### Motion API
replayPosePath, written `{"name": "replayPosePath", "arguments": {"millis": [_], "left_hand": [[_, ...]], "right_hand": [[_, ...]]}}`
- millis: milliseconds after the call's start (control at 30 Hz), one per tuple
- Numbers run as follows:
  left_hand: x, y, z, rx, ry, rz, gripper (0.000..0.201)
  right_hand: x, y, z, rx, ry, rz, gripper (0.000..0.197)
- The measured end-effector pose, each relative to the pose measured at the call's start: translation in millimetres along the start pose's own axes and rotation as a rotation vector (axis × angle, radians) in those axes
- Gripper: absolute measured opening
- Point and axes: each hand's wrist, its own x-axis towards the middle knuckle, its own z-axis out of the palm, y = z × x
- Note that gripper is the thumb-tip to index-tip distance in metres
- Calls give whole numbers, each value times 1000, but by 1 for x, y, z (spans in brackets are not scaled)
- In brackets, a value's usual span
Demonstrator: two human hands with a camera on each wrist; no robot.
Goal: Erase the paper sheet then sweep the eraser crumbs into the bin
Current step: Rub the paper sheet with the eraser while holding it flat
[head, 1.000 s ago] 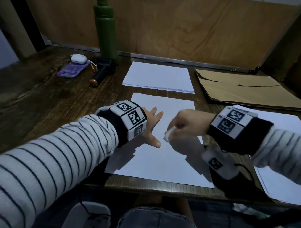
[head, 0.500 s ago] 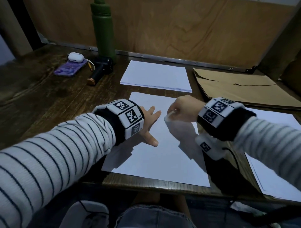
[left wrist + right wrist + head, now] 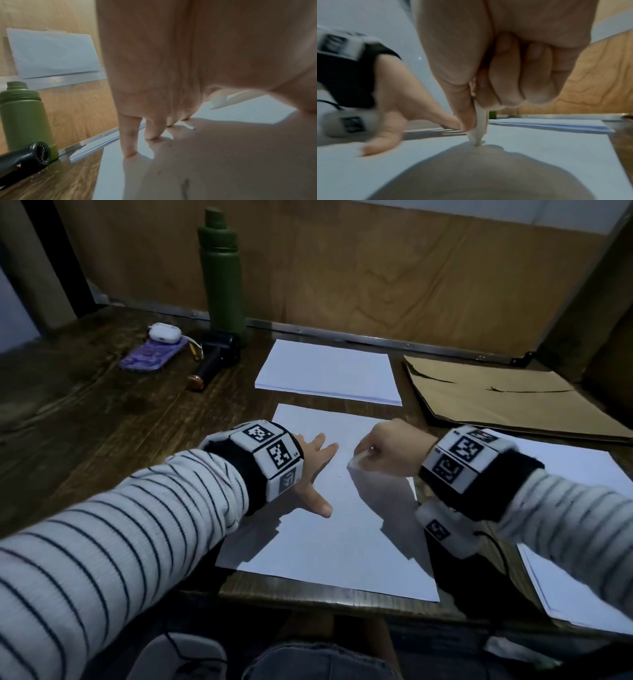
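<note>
A white paper sheet lies on the dark wooden table in front of me. My left hand rests flat on its left part with fingers spread, pressing it down; in the left wrist view its fingertips touch the sheet. My right hand pinches a thin white eraser between thumb and fingers. In the right wrist view the eraser has its tip on the sheet. A few dark specks lie on the sheet near the eraser.
A stack of white paper lies behind the sheet, a brown paper bag at the back right, more white sheets on the right. At the back left stand a green bottle, a black cylinder, a purple case.
My right hand with the eraser has moved away from me, up the sheet, from beside the left thumb to the level of the left fingertips. The left hand stays pressing the sheet.
</note>
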Motion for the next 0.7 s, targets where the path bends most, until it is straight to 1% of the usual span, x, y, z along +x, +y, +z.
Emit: {"name": "replayPosePath", "arguments": {"millis": [100,167,233,333,400,467,567,600,633,700], "left_hand": [[0,0,1,-11,11,3,118],[1,0,1,-3,4,1,118],[3,0,1,9,-3,0,119],[3,-1,1,16,-7,-2,119],[2,-1,1,15,-12,-4,118],[2,-1,0,14,-12,-3,119],[3,-1,0,20,-16,-3,119],[3,-1,0,24,-17,-2,119],[3,-1,-1,29,-18,-1,119],[2,0,-1,32,-19,-1,119]], "right_hand": [[-23,-4,2,62,-191,-67,23],[-32,-5,-1,98,-269,-87,24],[-22,-1,-7,88,-230,-52,25],[4,5,-9,49,-107,25,27],[6,6,-5,35,-50,15,23],[-10,5,0,33,-97,-53,20],[-33,1,2,119,-272,-99,19],[-32,1,-1,140,-282,-87,18],[-27,2,-4,149,-254,-69,16],[-8,6,-8,117,-160,-28,16]]}}
